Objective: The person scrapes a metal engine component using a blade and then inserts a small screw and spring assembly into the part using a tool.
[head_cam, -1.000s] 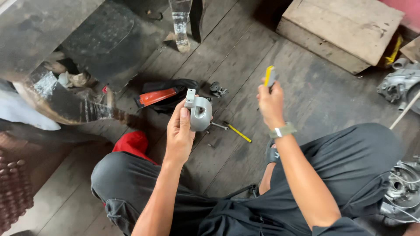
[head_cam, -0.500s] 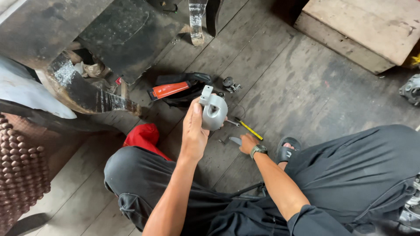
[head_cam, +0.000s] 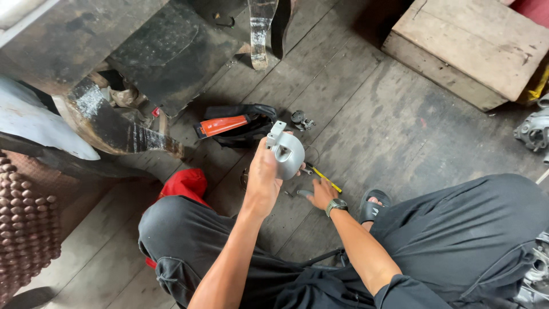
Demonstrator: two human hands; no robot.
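Note:
My left hand [head_cam: 262,180] holds a round silver metal housing [head_cam: 287,153] up in front of me, with its square bracket pointing up. My right hand [head_cam: 321,193] is down on the wooden floor, fingers spread over a small grey tool beside a yellow-handled screwdriver [head_cam: 326,179]. Whether the fingers grip the tool is hidden. I sit on the floor in black trousers, a watch on my right wrist.
An orange-handled tool [head_cam: 222,125] lies on a black bag [head_cam: 246,123] ahead. A small metal part [head_cam: 301,120] sits beside it. A wooden box [head_cam: 474,48] stands at the back right, dark metal plates at the back left, a red cloth [head_cam: 186,183] by my knee.
My right hand came down from holding a yellow-handled tool in the air to the floor beside the screwdriver. My left hand kept the housing raised.

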